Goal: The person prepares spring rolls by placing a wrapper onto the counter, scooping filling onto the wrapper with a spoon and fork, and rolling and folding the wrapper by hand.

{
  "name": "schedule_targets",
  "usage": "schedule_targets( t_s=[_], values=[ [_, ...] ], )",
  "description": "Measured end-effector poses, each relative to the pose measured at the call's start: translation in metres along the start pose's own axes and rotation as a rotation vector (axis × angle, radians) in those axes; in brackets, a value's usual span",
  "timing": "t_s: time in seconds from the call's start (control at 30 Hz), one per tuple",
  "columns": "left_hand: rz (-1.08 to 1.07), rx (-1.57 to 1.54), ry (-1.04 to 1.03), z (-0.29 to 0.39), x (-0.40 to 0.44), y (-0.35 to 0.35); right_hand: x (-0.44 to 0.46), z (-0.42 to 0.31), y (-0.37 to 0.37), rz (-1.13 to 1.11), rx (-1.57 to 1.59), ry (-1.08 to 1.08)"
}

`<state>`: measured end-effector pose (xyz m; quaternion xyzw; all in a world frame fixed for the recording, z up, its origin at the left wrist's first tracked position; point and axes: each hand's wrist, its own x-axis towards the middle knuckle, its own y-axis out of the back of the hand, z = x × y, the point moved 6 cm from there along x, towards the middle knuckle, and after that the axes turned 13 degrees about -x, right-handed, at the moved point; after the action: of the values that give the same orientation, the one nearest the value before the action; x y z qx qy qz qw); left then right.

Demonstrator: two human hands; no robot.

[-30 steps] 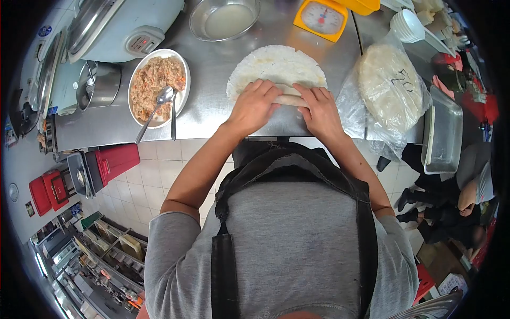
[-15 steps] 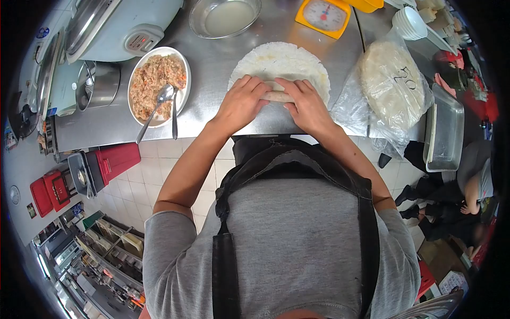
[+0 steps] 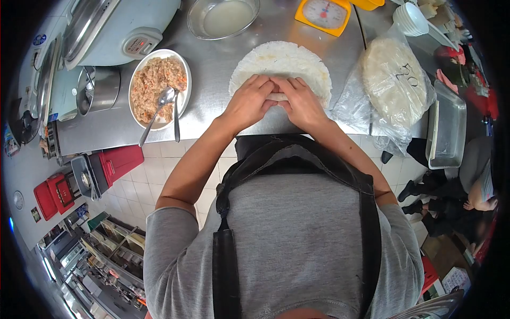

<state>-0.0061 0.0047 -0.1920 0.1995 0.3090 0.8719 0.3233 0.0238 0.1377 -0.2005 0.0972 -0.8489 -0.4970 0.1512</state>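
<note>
A round white wrapper (image 3: 287, 56) lies on the steel table, its near edge folded into a roll under my fingers. My left hand (image 3: 249, 101) grips the left part of that roll, fingers curled over the top. Close beside it, my right hand (image 3: 298, 101) is curled over the right part, and the two hands nearly touch. Between them only a short piece of the roll shows. An oval dish of minced filling (image 3: 154, 80) stands to the left, with two spoons (image 3: 166, 97) resting in it.
A steel bowl of whitish liquid (image 3: 204, 33) and a yellow scale (image 3: 344, 25) stand behind. Bagged wrappers (image 3: 393, 80) lie right, beside a metal tray (image 3: 431, 151). A large cooker (image 3: 114, 32) is back left. Another person (image 3: 470, 196) is partly visible at far right.
My hands have drawn together along the roll, the right one moving left, so less of the roll shows between them.
</note>
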Motion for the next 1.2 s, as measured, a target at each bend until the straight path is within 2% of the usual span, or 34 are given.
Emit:
schedule_targets(
  t_s=[0.23,0.33,0.43,0.67,0.83,0.93,1.03,1.13,1.2],
  values=[
    [-0.005,-0.008,-0.008,0.001,-0.003,0.007,-0.011,0.002,0.01,0.023,0.034,0.028],
    [-0.015,-0.007,0.037,-0.003,-0.011,0.012,-0.021,0.013,0.023,0.009,-0.051,-0.055],
    [-0.003,-0.016,0.036,-0.006,-0.01,0.015,-0.024,0.022,0.021,-0.054,0.031,-0.084],
    [0.008,-0.076,0.041,-0.008,-0.011,0.022,-0.026,0.032,0.027,-0.018,0.119,-0.09],
    [0.03,-0.229,0.13,-0.014,-0.01,0.025,-0.028,0.049,0.025,-0.073,0.225,-0.178],
    [0.006,-0.419,0.364,-0.025,-0.005,0.027,-0.024,0.054,0.029,-0.125,0.218,-0.224],
    [0.12,-0.428,0.353,-0.023,-0.002,0.038,-0.02,0.056,0.034,0.021,0.084,-0.112],
    [0.182,0.015,0.06,-0.019,0.001,0.043,-0.016,0.056,0.038,0.113,-0.151,-0.084],
    [0.197,0.033,-0.006,-0.014,0.002,0.037,-0.009,0.045,0.039,0.216,-0.132,0.003]
  ],
)
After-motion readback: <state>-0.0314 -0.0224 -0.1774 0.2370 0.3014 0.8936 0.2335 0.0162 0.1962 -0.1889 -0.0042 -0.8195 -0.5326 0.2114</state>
